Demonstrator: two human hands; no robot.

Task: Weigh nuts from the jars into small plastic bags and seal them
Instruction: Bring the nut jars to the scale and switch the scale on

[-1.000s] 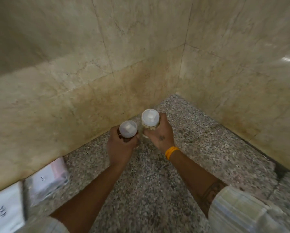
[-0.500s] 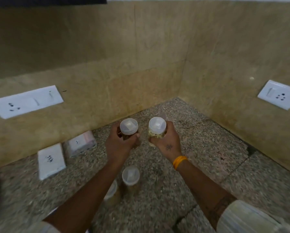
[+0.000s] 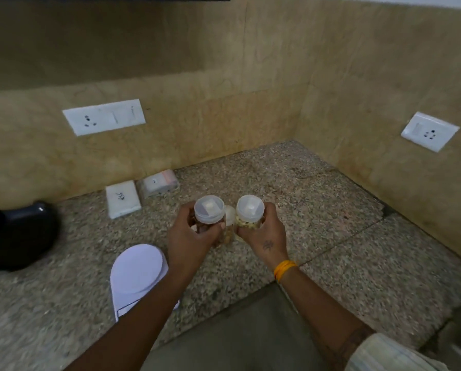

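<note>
At the centre of the frame, above the speckled worktop [image 3: 317, 210], the left hand [image 3: 189, 245] grips a clear jar of brown nuts [image 3: 209, 214] and the right hand [image 3: 264, 234] grips a jar of pale nuts [image 3: 249, 211], both upright with translucent lids, side by side and close together. Between them a third jar [image 3: 229, 223] shows, partly hidden; whether it stands on the worktop or touches a hand cannot be told. Compared with half a second ago, both hands keep the same hold on their jars, but the view has dropped and pulled back: a white scale with a round platform [image 3: 135, 271] now shows at lower left, partly under the left forearm, and a black object [image 3: 18, 236] has come in at the left edge. The two packets of small bags [image 3: 141, 194] against the wall sit higher in the frame than before, upper left of the jars. An orange band [image 3: 284, 269] circles the right wrist.
</note>
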